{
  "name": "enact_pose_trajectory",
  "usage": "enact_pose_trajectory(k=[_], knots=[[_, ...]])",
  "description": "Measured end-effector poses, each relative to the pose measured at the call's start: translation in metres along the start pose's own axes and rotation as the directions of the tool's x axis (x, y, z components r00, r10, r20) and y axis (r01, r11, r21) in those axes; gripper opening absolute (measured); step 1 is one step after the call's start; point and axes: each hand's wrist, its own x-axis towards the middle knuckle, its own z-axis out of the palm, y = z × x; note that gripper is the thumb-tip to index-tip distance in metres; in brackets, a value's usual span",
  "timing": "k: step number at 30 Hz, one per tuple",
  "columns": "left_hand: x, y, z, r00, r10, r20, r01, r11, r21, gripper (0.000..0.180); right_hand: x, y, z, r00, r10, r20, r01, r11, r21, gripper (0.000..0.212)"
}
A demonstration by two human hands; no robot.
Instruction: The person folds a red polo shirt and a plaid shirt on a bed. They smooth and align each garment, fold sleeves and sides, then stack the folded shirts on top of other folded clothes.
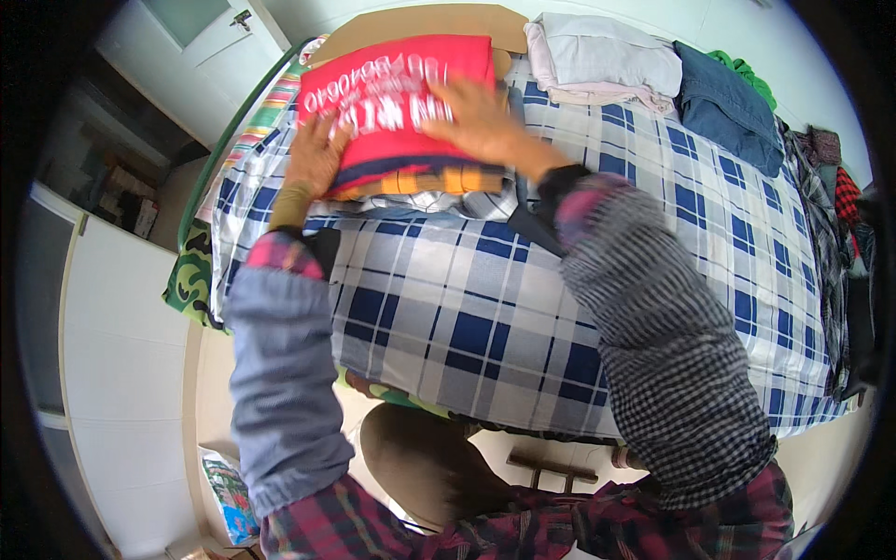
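A folded red garment [392,75] with white print lies on top of a stack of folded clothes on the bed. Below it, the folded edges of a dark blue piece, an orange plaid piece [439,181] and a grey-white plaid piece [425,202] show. My left hand [315,157] rests on the near left corner of the red garment, its fingers laid out over the cloth. On the right side of the same garment is my right hand [478,121], slightly blurred, with fingers stretched flat over the print. Neither hand grips anything.
Behind the stack lies a brown cardboard piece [411,19]. A blue-and-white checked sheet [448,299] covers the bed. To the right sit folded pale clothes [607,56], folded dark blue denim [723,107] and a green cloth [747,75]. Loose dark clothes [826,215] lie along the right edge.
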Motion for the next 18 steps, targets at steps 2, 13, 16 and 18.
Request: enact_pose_trajectory(k=[2, 13, 16, 18], knots=[[0.008, -0.009, 0.008, 0.99, -0.017, 0.139, -0.003, 0.989, 0.145, 0.077, 0.01, 0.01, 0.011, 0.95, 0.179, 0.255, -0.179, 0.984, -0.021, 0.1], [-0.226, 0.184, -0.049, 0.908, 0.126, 0.4, 0.127, 0.826, -0.549, 0.043, -0.29, 0.064, -0.052, 0.938, -0.261, 0.227, 0.206, 0.949, 0.24, 0.054], [-0.27, 0.247, -0.04, 0.81, 0.227, 0.541, 0.251, 0.7, -0.669, 0.036, -0.372, 0.065, -0.09, 0.975, -0.157, 0.156, 0.077, 0.9, 0.428, 0.041], [-0.277, 0.282, -0.03, 0.758, 0.292, 0.584, 0.308, 0.628, -0.714, 0.035, -0.405, 0.065, -0.117, 0.989, 0.008, 0.147, -0.069, 0.909, 0.411, 0.034]])
